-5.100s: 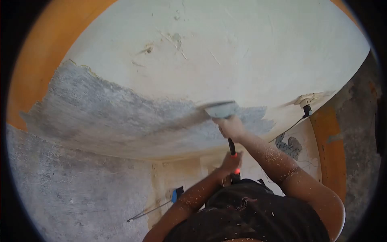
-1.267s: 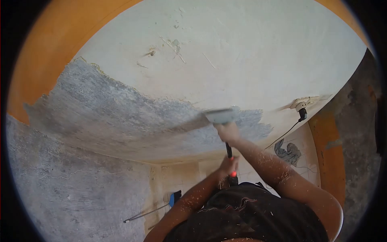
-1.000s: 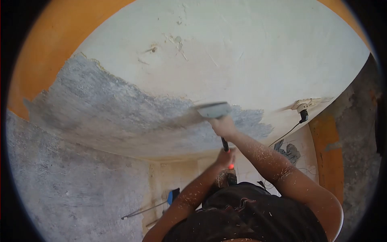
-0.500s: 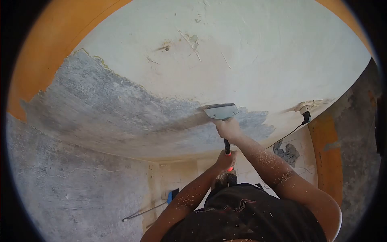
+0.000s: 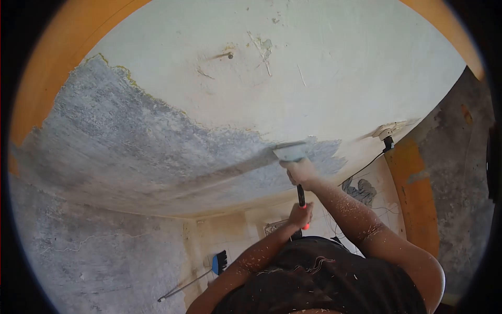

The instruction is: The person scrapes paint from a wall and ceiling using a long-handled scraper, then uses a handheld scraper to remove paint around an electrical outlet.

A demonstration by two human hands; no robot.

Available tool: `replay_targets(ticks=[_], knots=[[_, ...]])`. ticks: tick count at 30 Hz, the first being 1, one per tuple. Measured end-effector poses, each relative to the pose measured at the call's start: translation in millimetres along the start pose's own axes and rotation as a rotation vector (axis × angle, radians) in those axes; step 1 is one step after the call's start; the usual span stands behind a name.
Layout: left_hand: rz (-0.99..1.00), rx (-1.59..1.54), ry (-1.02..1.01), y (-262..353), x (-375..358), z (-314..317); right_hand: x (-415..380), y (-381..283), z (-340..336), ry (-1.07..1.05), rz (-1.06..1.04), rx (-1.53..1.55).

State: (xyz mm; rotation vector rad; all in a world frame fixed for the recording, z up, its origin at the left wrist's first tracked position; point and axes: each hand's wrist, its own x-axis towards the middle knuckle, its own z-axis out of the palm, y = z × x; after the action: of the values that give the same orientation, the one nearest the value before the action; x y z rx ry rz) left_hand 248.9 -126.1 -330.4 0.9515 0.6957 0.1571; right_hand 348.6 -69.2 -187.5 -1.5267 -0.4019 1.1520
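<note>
Nearest is the person's dark shirt (image 5: 314,282), dotted with pale specks that also cling to both forearms. Just beyond it, the left hand (image 5: 300,215) is closed around the lower part of the scraper's handle, which is black with red parts. Farther up, the right hand (image 5: 300,172) grips the scraper (image 5: 293,153) just below its wide, pale head. The head is slightly blurred, its dark edge up at the wall (image 5: 340,89), where the pale coating borders the bare grey patch (image 5: 141,138); whether the edge touches cannot be told.

Past the left forearm, which hides part of the floor (image 5: 324,220), is a broom (image 5: 216,265) with a blue head, dark bristles and a long thin handle. On the other side, beyond the right forearm, a crumpled grey cloth (image 5: 361,191) lies on the floor. A dark cord (image 5: 366,171) passes near it up to a black plug (image 5: 388,143), which sits in a wall socket (image 5: 386,133). Higher on the wall are a small dark hole (image 5: 230,55) and several scratches.
</note>
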Motion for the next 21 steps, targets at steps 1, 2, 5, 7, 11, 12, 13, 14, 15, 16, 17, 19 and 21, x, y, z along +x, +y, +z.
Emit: replay_targets(ticks=[1, 2, 5, 7, 11, 12, 13, 14, 15, 16, 17, 19, 21], knots=[[-0.075, 0.013, 0.035, -14, -5, 3, 3, 16, -2, 0.035, 0.069, -0.035], [-0.149, 0.027, 0.072, -26, -8, 1, 6, 29, -5, 0.067, 0.136, -0.068], [-0.109, 0.07, 0.033, -6, -4, -5, 7, 9, -5, 0.053, 0.115, 0.022], [-0.03, 0.163, 0.019, 19, -1, -8, -5, -16, 0, 0.067, 0.053, 0.03], [0.072, 0.218, -0.054, 27, 16, -15, -6, -27, -7, 0.042, -0.048, 0.094], [0.104, 0.315, 0.014, 16, 15, -17, -4, -21, -12, 0.047, -0.055, 0.101], [0.139, 0.411, 0.084, 6, 13, -18, -4, -7, -18, 0.06, -0.021, 0.124], [0.14, 0.419, 0.071, -4, 9, -20, -6, 9, -23, 0.072, -0.027, 0.13], [0.126, 0.534, 0.082, -14, 3, -24, -9, 26, -27, 0.088, -0.035, 0.167], [0.112, 0.649, 0.095, -25, 0, -27, -12, 39, -33, 0.103, -0.042, 0.205], [0.109, 0.658, 0.087, -36, -2, -31, -13, 49, -42, 0.11, -0.043, 0.214], [0.168, 0.702, 0.059, -51, -7, -38, -20, 64, -55, 0.189, 0.086, 0.398], [0.123, 0.668, 0.009, -54, -7, -43, -20, 72, -62, 0.22, 0.067, 0.422]])
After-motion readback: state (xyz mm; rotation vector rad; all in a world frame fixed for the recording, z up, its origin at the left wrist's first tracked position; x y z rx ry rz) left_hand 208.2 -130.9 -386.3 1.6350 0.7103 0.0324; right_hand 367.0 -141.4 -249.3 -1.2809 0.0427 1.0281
